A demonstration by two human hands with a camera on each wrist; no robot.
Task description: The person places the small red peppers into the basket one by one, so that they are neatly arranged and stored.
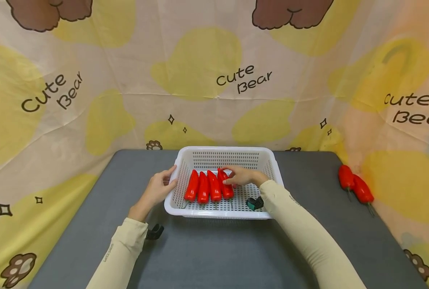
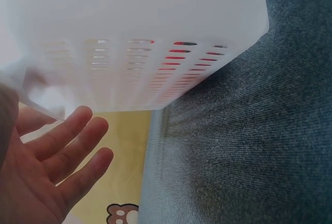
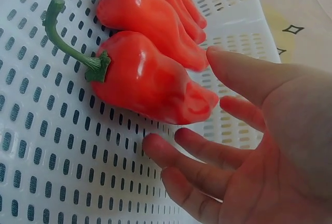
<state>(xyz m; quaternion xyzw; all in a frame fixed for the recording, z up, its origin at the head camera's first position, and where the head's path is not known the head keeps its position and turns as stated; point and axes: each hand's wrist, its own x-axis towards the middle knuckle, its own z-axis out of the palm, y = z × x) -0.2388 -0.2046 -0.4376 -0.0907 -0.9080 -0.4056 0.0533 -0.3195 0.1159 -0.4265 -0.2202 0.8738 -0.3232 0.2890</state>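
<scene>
Several red peppers lie side by side in a white plastic basket. My right hand is inside it, thumb and fingers spread around the narrow end of the rightmost pepper. In the right wrist view this pepper lies on the slotted floor with its green stem pointing away from the hand; the fingers are apart from it. My left hand is at the basket's left rim, fingertips against it. The left wrist view shows the left hand's fingers loosely extended beside the basket's outer wall.
Two more red peppers lie on the grey tabletop near its right edge. A patterned yellow and cream cloth hangs behind and along both sides of the table.
</scene>
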